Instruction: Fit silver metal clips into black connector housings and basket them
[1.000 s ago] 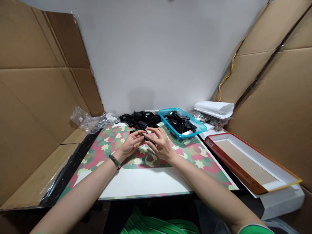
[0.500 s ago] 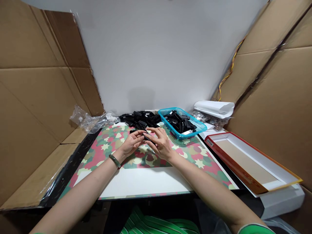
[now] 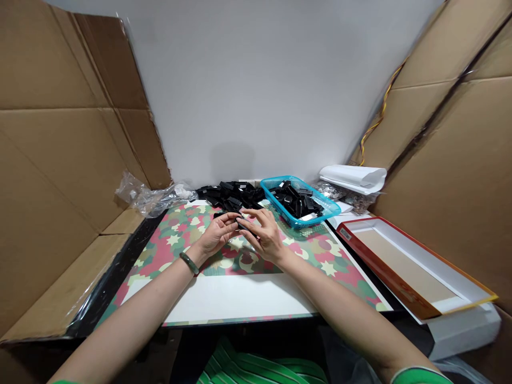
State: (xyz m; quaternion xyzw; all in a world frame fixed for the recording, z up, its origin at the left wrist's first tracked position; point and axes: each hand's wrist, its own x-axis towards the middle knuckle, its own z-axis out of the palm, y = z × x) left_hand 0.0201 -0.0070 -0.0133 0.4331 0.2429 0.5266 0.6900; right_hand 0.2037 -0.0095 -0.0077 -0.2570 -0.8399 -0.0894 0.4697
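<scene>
Head view: the left hand (image 3: 218, 234) and right hand (image 3: 267, 238) meet, both clamped on a black plastic part (image 3: 242, 225) over the camouflage mat (image 3: 176, 240) (held together, apparently for a steady grip), near the blue basket (image 3: 278, 205).

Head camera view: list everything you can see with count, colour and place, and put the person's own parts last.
black plastic connectors: many, black, heaped at the back of the mat
basket: one, teal, right of the heap, holding more connectors
camouflage mat: one, pink, green and cream, on the work surface
open box: one, red and white, at right
white roll: one, white, behind the box
clear plastic bag: one, clear, back left
cardboard sheets: several, brown, both sides
held connector: one, black, between the hands
left hand: one, wearing a green bangle
right hand: one, on the held connector
</scene>
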